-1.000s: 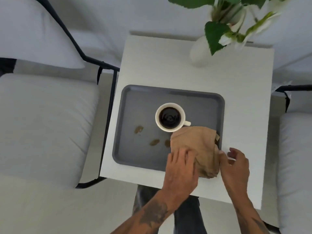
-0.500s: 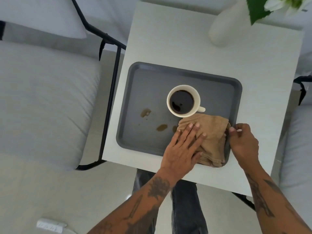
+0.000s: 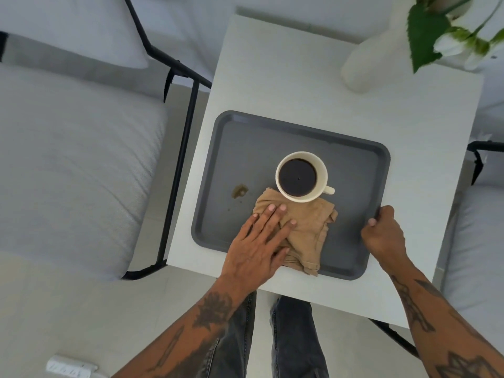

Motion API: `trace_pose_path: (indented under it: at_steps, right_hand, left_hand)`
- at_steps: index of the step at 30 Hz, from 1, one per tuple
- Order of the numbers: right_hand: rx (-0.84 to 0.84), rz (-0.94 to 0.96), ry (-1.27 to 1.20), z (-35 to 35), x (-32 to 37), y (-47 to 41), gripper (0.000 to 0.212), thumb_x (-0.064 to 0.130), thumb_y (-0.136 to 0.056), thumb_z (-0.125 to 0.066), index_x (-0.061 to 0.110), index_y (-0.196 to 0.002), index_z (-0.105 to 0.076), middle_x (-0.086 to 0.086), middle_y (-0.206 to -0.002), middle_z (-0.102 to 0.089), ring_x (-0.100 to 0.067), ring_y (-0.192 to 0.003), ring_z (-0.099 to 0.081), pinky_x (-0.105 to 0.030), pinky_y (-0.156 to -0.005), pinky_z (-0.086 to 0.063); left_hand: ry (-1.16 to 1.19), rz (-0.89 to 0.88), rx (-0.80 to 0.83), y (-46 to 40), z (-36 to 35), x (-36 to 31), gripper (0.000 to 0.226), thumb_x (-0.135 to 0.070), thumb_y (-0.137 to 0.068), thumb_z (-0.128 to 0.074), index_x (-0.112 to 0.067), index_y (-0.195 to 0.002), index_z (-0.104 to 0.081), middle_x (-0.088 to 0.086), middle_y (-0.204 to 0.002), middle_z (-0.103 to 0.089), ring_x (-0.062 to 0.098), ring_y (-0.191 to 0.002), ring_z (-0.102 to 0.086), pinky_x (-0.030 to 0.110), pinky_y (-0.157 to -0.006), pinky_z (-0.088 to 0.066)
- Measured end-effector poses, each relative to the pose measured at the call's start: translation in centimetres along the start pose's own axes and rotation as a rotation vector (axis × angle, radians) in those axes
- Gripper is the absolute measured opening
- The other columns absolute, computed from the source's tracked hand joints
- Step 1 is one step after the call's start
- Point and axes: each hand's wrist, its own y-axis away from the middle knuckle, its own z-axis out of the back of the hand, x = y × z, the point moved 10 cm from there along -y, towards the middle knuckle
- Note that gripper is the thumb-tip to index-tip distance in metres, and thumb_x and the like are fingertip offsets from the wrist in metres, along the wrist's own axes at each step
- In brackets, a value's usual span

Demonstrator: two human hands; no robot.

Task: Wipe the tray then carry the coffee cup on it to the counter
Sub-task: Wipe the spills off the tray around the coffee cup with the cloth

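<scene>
A dark grey tray (image 3: 354, 165) lies on a white side table (image 3: 286, 85). At the tray's middle stands a white cup (image 3: 301, 176) full of black coffee, handle to the right. A crumpled tan cloth (image 3: 311, 227) lies on the tray just in front of the cup. My left hand (image 3: 259, 241) presses flat on the cloth's left part, fingers spread. My right hand (image 3: 384, 230) grips the tray's right rim. One brown coffee stain (image 3: 239, 191) shows left of the cloth, with tiny specks near it.
A white vase (image 3: 365, 64) with green leaves and white flowers stands at the table's far right corner. Grey cushioned chairs with black frames (image 3: 180, 148) flank the table on both sides. A white power strip (image 3: 69, 368) lies on the floor at lower left.
My left hand has slid the cloth leftward across the tray, covering two stains near the cup. My right hand has taken hold of the tray's right rim.
</scene>
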Motion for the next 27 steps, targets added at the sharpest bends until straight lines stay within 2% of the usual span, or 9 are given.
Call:
trace_pose_path:
  at_steps: [8, 12, 17, 19, 22, 24, 27]
  right_hand:
    - [0.017, 0.012, 0.020, -0.1, 0.2, -0.1, 0.015, 0.013, -0.096, -0.042, 0.008, -0.109, -0.038, -0.019, -0.101, -0.054, -0.036, -0.086, -0.055, -0.044, -0.070, -0.044]
    - [0.017, 0.029, 0.032, -0.1, 0.2, -0.1, 0.010, 0.013, -0.096, -0.042, 0.013, -0.100, -0.033, -0.020, -0.101, -0.054, -0.037, -0.084, -0.054, -0.043, -0.068, -0.042]
    - [0.011, 0.030, 0.043, 0.0, 0.3, 0.0, 0.009, 0.011, -0.096, -0.041, 0.010, -0.100, -0.033, -0.021, -0.100, -0.052, -0.038, -0.082, -0.050, -0.041, -0.069, -0.037]
    - [0.010, 0.034, 0.043, 0.0, 0.3, 0.0, 0.010, 0.010, -0.096, -0.042, 0.010, -0.099, -0.033, -0.021, -0.100, -0.053, -0.038, -0.082, -0.050, -0.041, -0.069, -0.037]
    - [0.010, 0.018, 0.030, -0.1, 0.2, -0.2, 0.011, 0.010, -0.096, -0.043, 0.010, -0.101, -0.034, -0.022, -0.101, -0.054, -0.038, -0.083, -0.052, -0.042, -0.069, -0.040]
    - [0.010, 0.006, 0.028, -0.2, 0.1, -0.2, 0.011, 0.011, -0.095, -0.043, 0.010, -0.102, -0.035, -0.021, -0.102, -0.054, -0.038, -0.085, -0.053, -0.044, -0.070, -0.042]
    - [0.008, -0.002, 0.040, -0.3, 0.1, -0.2, 0.011, 0.012, -0.095, -0.042, 0.012, -0.099, -0.032, -0.020, -0.103, -0.053, -0.040, -0.087, -0.053, -0.044, -0.071, -0.041]
  left_hand:
    - [-0.018, 0.041, -0.017, 0.7, 1.4, 3.7, 0.058, -0.048, -0.101, -0.036, -0.026, -0.154, -0.027, 0.003, -0.163, -0.018, 0.021, -0.151, -0.013, 0.044, -0.119, -0.024]
    - [-0.002, 0.089, -0.022, 0.9, 2.1, 5.4, 0.059, -0.050, -0.100, -0.036, -0.026, -0.153, -0.029, 0.003, -0.163, -0.020, 0.021, -0.151, -0.014, 0.043, -0.119, -0.023]
    - [0.002, 0.199, -0.012, 1.5, 3.1, 8.4, 0.061, -0.052, -0.099, -0.036, -0.028, -0.154, -0.025, 0.002, -0.164, -0.016, 0.020, -0.151, -0.012, 0.043, -0.119, -0.023]
    - [0.005, 0.212, 0.007, 1.5, 3.2, 8.9, 0.061, -0.051, -0.099, -0.037, -0.028, -0.154, -0.025, 0.002, -0.164, -0.016, 0.020, -0.151, -0.012, 0.045, -0.117, -0.025]
    - [0.041, 0.280, -0.016, 1.2, 3.8, 8.6, 0.062, -0.050, -0.096, -0.042, -0.023, -0.150, -0.036, 0.007, -0.162, -0.022, 0.026, -0.149, -0.021, 0.051, -0.113, -0.032]
    - [0.084, 0.326, -0.042, 0.7, 4.1, 7.9, 0.068, -0.054, -0.093, -0.045, -0.018, -0.150, -0.036, 0.013, -0.162, -0.020, 0.030, -0.149, -0.018, 0.051, -0.117, -0.024]
    - [0.083, 0.280, -0.028, -0.7, 3.6, 6.9, 0.080, -0.060, -0.093, -0.038, -0.014, -0.156, -0.019, 0.017, -0.164, -0.005, 0.033, -0.151, -0.001, 0.055, -0.120, -0.011]
